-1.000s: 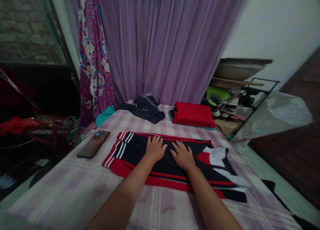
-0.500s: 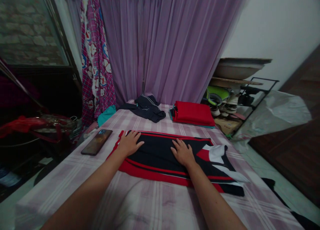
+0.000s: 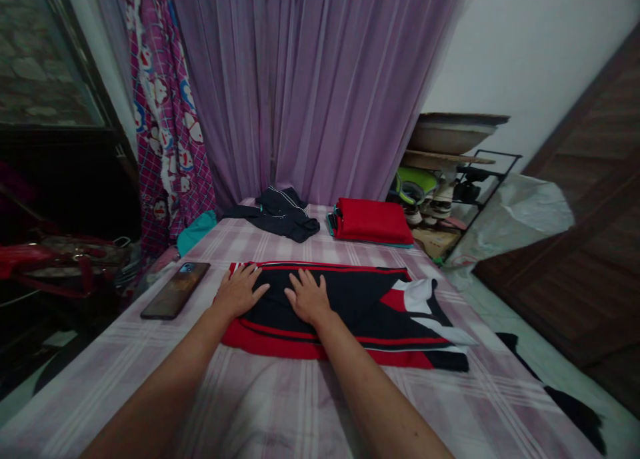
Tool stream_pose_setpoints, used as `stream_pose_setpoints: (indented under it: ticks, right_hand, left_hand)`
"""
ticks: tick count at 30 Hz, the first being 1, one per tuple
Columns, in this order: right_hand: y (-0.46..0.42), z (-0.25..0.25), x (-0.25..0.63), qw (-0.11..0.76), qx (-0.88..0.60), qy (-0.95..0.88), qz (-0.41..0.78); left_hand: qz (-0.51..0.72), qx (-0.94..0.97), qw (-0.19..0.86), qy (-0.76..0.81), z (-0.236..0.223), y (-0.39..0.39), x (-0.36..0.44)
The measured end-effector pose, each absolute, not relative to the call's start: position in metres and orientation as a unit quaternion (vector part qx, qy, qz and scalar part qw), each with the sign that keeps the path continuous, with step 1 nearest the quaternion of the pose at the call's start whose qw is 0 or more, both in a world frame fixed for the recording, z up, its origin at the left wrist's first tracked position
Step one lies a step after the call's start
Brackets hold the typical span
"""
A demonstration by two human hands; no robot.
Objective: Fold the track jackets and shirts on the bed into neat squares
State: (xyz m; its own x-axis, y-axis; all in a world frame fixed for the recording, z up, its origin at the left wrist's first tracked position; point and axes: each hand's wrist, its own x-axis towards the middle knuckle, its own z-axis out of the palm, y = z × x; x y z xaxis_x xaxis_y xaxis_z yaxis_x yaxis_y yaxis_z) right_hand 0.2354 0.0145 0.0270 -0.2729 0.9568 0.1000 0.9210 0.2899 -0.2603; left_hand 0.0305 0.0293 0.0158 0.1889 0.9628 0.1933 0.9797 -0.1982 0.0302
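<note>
A dark navy jacket [image 3: 350,306] with red and white trim lies folded lengthwise and flat in front of me. My left hand [image 3: 239,291] rests on its striped left end, covering most of the white stripes there. Its fingers are stretched out and spread. On the dark middle of the garment lies my right hand [image 3: 309,296], palm down, with fingers apart. Neither hand grips the cloth. The white and red panels [image 3: 419,295] at the right end are uncovered.
The garment lies on a plaid sheet [image 3: 280,406]. A phone [image 3: 176,291] is to its left. Behind are a crumpled dark garment [image 3: 285,214] and a folded red stack [image 3: 374,220]. Purple curtains [image 3: 320,92] hang at the back; a shoe rack [image 3: 470,212] stands right.
My left hand slid left from the garment's middle onto its striped end. My right hand then moved left toward the middle. The view has turned slightly right.
</note>
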Motion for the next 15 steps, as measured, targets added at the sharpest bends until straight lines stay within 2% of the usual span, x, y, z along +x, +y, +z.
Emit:
stream_pose_setpoints:
  ticks: [2,4,7,11,15]
  right_hand:
    - [0.019,0.026,0.236,0.067,-0.584,-0.796,0.143]
    - [0.026,0.028,0.246,0.061,-0.581,-0.796,0.160]
    - [0.034,0.030,0.276,0.062,-0.611,-0.778,0.132]
    - [0.041,0.024,0.330,0.011,-0.647,-0.755,0.103]
    - [0.039,0.011,0.394,0.015,-0.732,-0.680,0.050]
  left_hand:
    - [-0.085,-0.769,0.053,-0.632,0.015,0.031,0.029]
    - [-0.086,-0.768,0.052,-0.632,0.014,0.031,0.029]
    - [-0.079,-0.767,0.043,-0.635,0.016,0.032,0.030]
    - [-0.071,-0.767,0.045,-0.636,0.017,0.032,0.031]
    - [-0.058,-0.768,0.046,-0.636,0.016,0.033,0.030]
